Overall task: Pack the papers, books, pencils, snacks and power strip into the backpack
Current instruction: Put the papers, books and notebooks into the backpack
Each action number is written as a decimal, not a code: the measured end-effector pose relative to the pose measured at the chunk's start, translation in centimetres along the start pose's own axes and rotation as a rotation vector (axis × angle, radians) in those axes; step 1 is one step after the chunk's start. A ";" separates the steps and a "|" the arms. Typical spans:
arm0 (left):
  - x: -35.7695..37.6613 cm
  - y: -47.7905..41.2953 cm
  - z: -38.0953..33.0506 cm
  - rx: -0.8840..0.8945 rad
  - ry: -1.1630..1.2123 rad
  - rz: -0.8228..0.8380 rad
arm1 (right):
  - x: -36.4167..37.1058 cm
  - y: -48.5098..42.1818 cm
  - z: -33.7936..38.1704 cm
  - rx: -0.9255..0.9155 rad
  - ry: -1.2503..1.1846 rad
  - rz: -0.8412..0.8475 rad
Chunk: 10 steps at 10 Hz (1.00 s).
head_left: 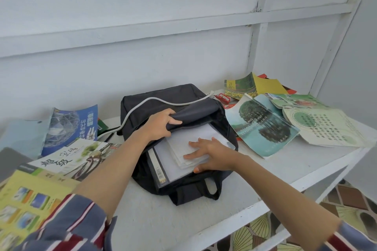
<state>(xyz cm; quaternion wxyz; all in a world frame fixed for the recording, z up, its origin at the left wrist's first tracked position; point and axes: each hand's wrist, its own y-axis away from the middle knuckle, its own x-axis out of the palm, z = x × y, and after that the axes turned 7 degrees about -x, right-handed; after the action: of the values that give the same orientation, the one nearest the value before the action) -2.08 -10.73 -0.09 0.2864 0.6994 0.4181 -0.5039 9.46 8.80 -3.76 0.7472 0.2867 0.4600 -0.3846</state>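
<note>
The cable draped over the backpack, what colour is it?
White. The cable shows best in the head view, lying across the black backpack.

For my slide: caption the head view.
Left hand grips the dark fabric backpack open; right hand presses white paper sheets inside.

My dark backpack lies flat before me, mouth open, white papers half inside; a white cable drapes over it, books scattered either side, red snack packet just beside its far right corner
</note>
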 end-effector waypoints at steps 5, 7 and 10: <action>0.2 0.1 -0.2 0.048 -0.088 0.025 | 0.7 -1.5 -0.9 -0.052 0.049 -0.013; 0.3 0.3 -0.7 0.008 -0.304 0.013 | 0.8 -1.6 -0.9 -0.052 0.046 -0.013; 0.4 -0.3 0.0 -0.012 -0.194 0.084 | 0.9 -1.7 -1.0 -0.057 0.076 -0.007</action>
<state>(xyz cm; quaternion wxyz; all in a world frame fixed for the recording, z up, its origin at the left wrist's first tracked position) -2.24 -10.48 -0.48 0.3507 0.6625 0.3618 -0.5543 7.85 8.36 -5.15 0.7356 0.2780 0.5001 -0.3625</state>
